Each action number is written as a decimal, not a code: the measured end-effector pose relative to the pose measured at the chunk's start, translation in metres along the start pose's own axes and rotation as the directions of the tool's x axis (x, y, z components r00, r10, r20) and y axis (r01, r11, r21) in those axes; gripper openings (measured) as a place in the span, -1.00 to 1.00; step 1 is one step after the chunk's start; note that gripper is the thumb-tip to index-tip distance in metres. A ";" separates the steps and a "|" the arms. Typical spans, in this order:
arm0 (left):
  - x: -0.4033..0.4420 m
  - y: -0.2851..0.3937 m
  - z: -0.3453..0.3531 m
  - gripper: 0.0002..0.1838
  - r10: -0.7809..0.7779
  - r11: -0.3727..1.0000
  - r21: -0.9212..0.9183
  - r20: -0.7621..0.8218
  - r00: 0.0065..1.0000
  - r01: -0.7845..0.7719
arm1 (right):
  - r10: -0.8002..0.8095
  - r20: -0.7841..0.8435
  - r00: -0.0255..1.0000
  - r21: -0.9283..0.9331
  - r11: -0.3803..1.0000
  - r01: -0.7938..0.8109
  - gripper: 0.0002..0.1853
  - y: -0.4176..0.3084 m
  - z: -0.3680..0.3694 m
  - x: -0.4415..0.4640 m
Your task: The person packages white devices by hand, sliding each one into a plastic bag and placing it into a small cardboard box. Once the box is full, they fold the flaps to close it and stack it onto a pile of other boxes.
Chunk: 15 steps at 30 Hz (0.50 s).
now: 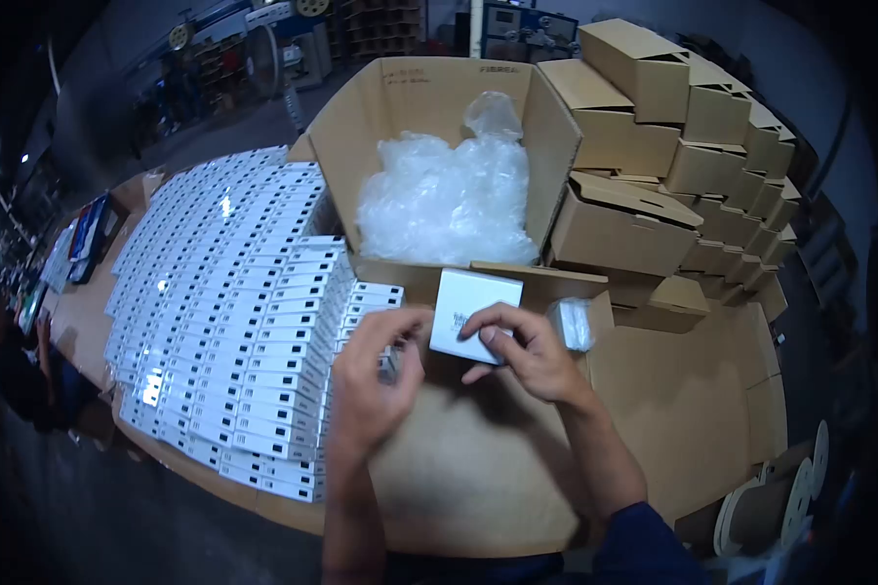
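Observation:
A flat white box [458, 297] with small dark print is held up above the brown table by my right hand [527, 356], thumb and fingers closed on its lower right part. My left hand [376, 375] is raised just left of the box, its fingers curled with a gap between thumb and forefinger; it does not appear to touch the box. Left of my left hand stand many rows of stacked white boxes [224, 312] with dark squares on their sides. Behind the held box is a large open carton [429, 88] with clear plastic bags [449, 195] inside.
Brown cartons [634, 229] are stacked at the back right. A plastic-wrapped white item [574, 324] lies right of the held box. Cardboard [663, 409] covers the table's right side. Spools [771, 507] stand at the lower right. Another person [19, 370] is at the far left.

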State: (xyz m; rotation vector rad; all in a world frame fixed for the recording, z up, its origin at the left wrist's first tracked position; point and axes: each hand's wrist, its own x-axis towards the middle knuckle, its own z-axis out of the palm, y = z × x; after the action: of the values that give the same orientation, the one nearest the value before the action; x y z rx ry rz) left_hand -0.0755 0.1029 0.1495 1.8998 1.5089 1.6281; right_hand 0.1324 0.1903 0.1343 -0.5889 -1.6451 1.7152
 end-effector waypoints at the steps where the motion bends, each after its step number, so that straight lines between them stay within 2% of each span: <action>1: 0.025 -0.007 0.001 -0.69 0.035 0.999 0.038 -0.018 0.999 -0.034 | -0.018 -0.063 0.998 -0.137 0.990 0.009 -0.78 -0.020 -0.004 0.006; 3: 0.080 -0.020 0.016 -0.77 0.031 0.999 -0.041 0.057 0.998 -0.029 | -0.278 -0.050 0.959 -0.467 0.856 0.223 -0.75 -0.041 -0.025 0.030; 5: 0.130 -0.047 0.046 -0.80 0.079 0.996 0.022 0.253 0.964 -0.087 | -0.525 -0.055 0.849 -0.710 0.618 0.336 -0.71 -0.067 -0.041 0.058; 7: 0.171 -0.057 0.073 -0.78 -0.010 0.993 0.109 0.525 0.851 -0.055 | -0.580 -0.095 0.809 -0.743 0.582 0.330 -0.70 -0.087 -0.050 0.082; 8: 0.184 -0.088 0.094 -0.67 0.103 0.988 0.041 0.559 0.823 -0.152 | -0.470 -0.216 0.856 -0.602 0.754 0.263 -0.71 -0.095 -0.050 0.090; 11: 0.204 -0.062 0.107 -0.61 -0.164 0.892 0.388 0.758 0.632 -0.233 | -0.590 -0.170 0.789 -0.765 0.584 0.272 -0.72 -0.099 -0.059 0.114; 12: 0.204 -0.076 0.120 -0.58 -0.123 0.908 0.339 0.777 0.617 -0.246 | -0.575 -0.176 0.799 -0.749 0.605 0.271 -0.73 -0.099 -0.059 0.120; 13: 0.204 -0.084 0.129 -0.63 -0.193 0.925 0.334 0.822 0.535 -0.179 | -0.570 -0.167 0.804 -0.766 0.588 0.258 -0.73 -0.098 -0.060 0.126; 15: 0.205 -0.093 0.146 -0.69 -0.088 0.908 0.257 0.890 0.447 -0.332 | -0.556 -0.142 0.819 -0.801 0.551 0.235 -0.73 -0.093 -0.063 0.139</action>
State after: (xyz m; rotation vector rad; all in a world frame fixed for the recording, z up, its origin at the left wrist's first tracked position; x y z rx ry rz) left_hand -0.0333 0.3680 0.1541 2.4850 1.2140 0.0726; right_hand 0.1007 0.3321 0.2381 -0.7761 -1.9634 0.4456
